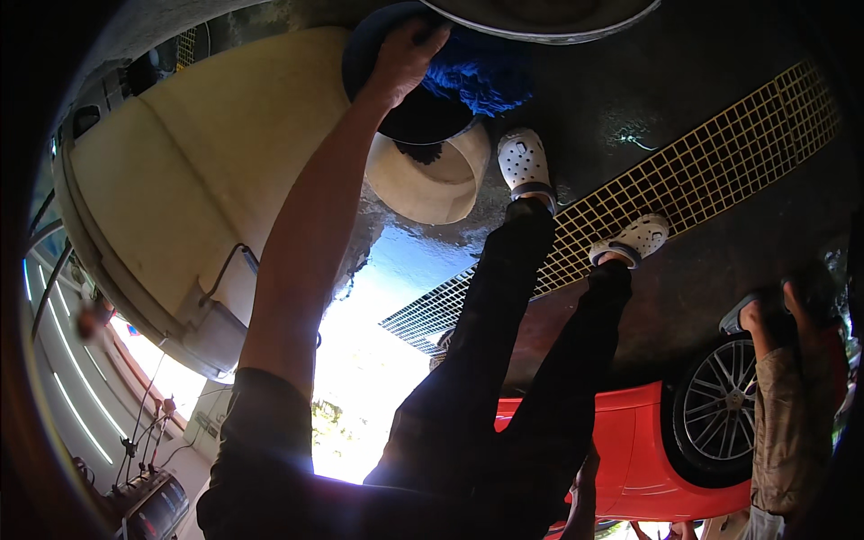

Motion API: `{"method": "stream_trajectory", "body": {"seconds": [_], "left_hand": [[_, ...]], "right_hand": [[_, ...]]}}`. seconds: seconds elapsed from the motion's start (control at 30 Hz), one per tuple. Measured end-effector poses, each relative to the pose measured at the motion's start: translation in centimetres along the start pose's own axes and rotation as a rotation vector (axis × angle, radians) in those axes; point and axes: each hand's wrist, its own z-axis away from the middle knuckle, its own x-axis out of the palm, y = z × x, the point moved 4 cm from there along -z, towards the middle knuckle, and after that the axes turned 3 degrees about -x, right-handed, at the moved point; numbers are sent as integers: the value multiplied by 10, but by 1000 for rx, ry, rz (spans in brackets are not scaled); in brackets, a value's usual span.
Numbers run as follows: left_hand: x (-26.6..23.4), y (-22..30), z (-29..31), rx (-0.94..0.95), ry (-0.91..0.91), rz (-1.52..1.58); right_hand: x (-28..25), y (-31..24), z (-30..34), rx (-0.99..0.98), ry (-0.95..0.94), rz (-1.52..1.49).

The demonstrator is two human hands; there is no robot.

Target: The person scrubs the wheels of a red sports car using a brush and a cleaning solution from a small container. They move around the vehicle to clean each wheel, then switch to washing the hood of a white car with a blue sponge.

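Note:
My left arm reaches up to a dark blue round bucket [360, 61] at the top centre. My left hand [409, 63] is closed at its inside, with the fingers curled round something dark that I cannot make out. Just right of the hand, a shaggy blue wash cloth or mitt [481, 83] hangs over the bucket's edge. Under the bucket is a cream, hollow cylinder [432, 193]. Beside my right leg shows a bare strip of skin [585, 486], perhaps my right hand or forearm; its fingers are not distinguishable.
A large cream tank [207, 153] fills the left. My white clogs [524, 160] stand on a dark wet floor by a yellow drain grate [711, 171]. A red car [621, 441] with a spoked wheel [720, 405] appears upside down, near another person's legs [778, 423]. A round rim [549, 38] crosses the top.

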Motion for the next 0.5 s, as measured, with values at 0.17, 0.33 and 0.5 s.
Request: {"method": "stream_trajectory", "body": {"seconds": [0.17,0.33,0.5], "left_hand": [[4,4,-7,53,126,-167],[20,-16,7,61,166,-96],[27,13,10,62,-243,53]], "right_hand": [[-20,22,-15,-51,58,-69],[-49,46,-28,-102,107,210],[-112,97,-69,-235,95,637]]}}
